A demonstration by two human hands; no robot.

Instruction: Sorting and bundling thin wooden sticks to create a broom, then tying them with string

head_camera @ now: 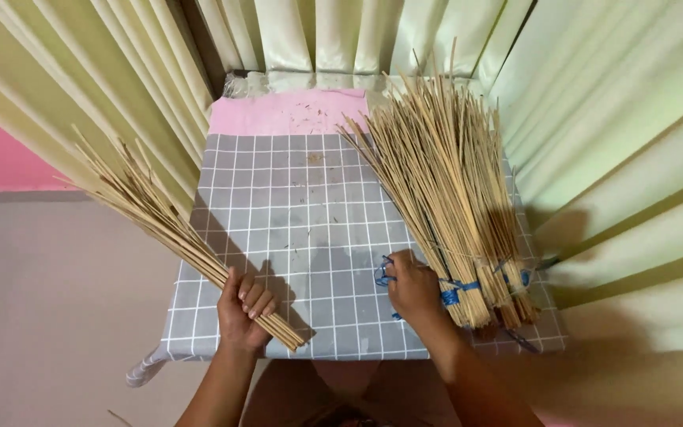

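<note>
On the grey checked tablecloth, the left hand is gripping a thin bundle of pale sticks; the right hand is resting, seemingly half-curled, against blue ties on the larger tied stick bundles.

Bench: small, square-ish, covered with a grey cloth in a white grid print; cloth corner hangs off the near-left edge. Far end shows a pink cover with small bits of debris scattered on it, a few more specks on the grey part. Lying directly on it, right side: big bundles of thin pale sticks, fanned toward the far edge, cut ends toward the near-right corner, tied near those ends with blue string. Loose blue string lies on the cloth just left of the bundles. Centre and left of the cloth bare. Floor beside it is plain grey-beige.
</note>
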